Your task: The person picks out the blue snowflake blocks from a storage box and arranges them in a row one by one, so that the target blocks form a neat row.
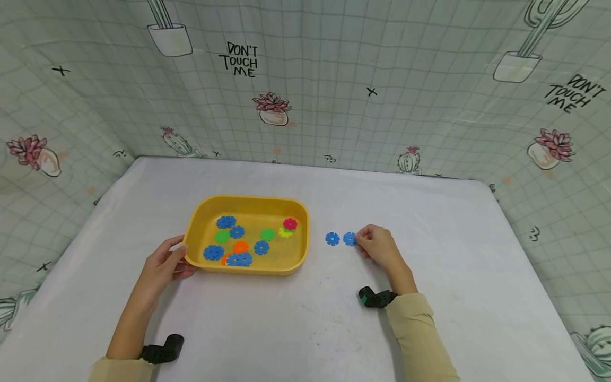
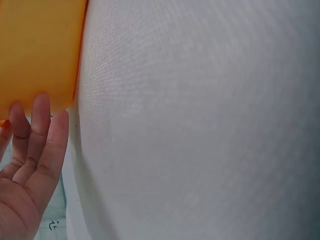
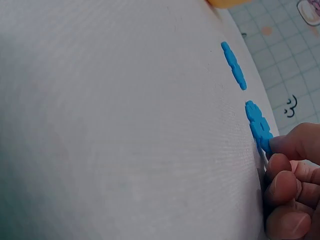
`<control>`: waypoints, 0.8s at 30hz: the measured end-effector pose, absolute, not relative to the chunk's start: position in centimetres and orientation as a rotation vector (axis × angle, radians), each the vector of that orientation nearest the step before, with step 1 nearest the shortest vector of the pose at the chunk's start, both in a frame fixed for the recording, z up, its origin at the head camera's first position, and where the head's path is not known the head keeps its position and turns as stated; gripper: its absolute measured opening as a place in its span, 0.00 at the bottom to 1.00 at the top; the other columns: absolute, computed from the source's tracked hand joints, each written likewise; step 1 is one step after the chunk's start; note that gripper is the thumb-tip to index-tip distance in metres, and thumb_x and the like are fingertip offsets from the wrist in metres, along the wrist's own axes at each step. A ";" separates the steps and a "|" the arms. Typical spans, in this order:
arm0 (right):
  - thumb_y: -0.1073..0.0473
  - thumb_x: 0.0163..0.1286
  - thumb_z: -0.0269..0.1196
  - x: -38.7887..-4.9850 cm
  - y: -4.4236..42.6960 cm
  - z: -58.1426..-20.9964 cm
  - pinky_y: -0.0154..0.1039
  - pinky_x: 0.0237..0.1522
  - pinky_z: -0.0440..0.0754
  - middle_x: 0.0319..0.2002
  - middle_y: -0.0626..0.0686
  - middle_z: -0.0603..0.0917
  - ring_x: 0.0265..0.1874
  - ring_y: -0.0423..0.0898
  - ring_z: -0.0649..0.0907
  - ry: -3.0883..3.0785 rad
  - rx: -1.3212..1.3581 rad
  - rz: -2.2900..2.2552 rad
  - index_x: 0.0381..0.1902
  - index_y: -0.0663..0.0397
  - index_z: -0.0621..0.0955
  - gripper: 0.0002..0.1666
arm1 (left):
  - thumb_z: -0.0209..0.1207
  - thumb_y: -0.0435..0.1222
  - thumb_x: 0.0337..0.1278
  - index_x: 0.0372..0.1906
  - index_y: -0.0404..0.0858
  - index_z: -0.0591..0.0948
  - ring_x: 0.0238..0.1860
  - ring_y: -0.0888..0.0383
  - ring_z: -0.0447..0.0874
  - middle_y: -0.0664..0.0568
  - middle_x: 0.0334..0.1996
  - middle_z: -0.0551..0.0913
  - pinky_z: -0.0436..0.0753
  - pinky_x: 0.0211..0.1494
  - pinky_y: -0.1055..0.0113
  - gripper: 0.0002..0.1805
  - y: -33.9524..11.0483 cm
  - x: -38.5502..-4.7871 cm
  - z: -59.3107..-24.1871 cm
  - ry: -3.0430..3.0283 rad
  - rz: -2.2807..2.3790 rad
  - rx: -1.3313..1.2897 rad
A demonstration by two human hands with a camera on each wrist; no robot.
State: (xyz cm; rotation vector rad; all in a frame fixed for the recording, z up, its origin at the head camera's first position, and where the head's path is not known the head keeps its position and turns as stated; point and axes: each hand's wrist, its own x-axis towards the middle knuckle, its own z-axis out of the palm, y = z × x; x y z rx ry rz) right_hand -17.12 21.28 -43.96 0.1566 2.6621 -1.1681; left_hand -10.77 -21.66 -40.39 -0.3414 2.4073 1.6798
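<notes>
In the head view, a yellow tray (image 1: 258,269) holds several notched plastic snowflake discs in blue, green, orange, yellow and red. My left hand (image 1: 164,262) grips the tray's left end, thumb at the rim and fingers against the outer wall. The left wrist view shows these fingers (image 2: 41,132) touching the yellow wall. Right of the tray, my right hand (image 1: 379,246) pinches a blue snowflake disc (image 1: 349,239) by its edge, just at the tabletop. In the right wrist view this disc (image 3: 256,122) is slightly tilted. A second blue snowflake disc (image 1: 332,239) lies flat just left of it.
A white cloth (image 1: 305,329) covers the table. Behind and beside it hangs a green checked curtain (image 1: 324,106) with plant drawings. Black wrist cameras (image 1: 164,349) sit on both forearms.
</notes>
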 end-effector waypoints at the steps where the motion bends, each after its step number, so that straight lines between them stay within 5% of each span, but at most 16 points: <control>1: 0.58 0.67 0.55 -17.1 21.3 -43.9 0.32 0.18 0.73 0.19 0.48 0.76 0.15 0.39 0.74 2.664 0.154 -1.157 0.35 0.61 0.76 0.09 | 0.44 0.45 0.70 0.68 0.34 0.59 0.28 0.68 0.83 0.57 0.31 0.76 0.83 0.36 0.75 0.29 -21.7 -10.8 -40.4 2.408 1.679 -0.341; 24: 0.57 0.67 0.55 -17.0 20.9 -43.6 0.32 0.15 0.72 0.18 0.49 0.76 0.13 0.40 0.72 2.679 0.225 -1.061 0.35 0.60 0.77 0.10 | 0.44 0.51 0.68 0.69 0.36 0.58 0.30 0.68 0.83 0.54 0.34 0.77 0.83 0.36 0.75 0.33 -22.5 -11.3 -42.0 2.399 1.673 -0.304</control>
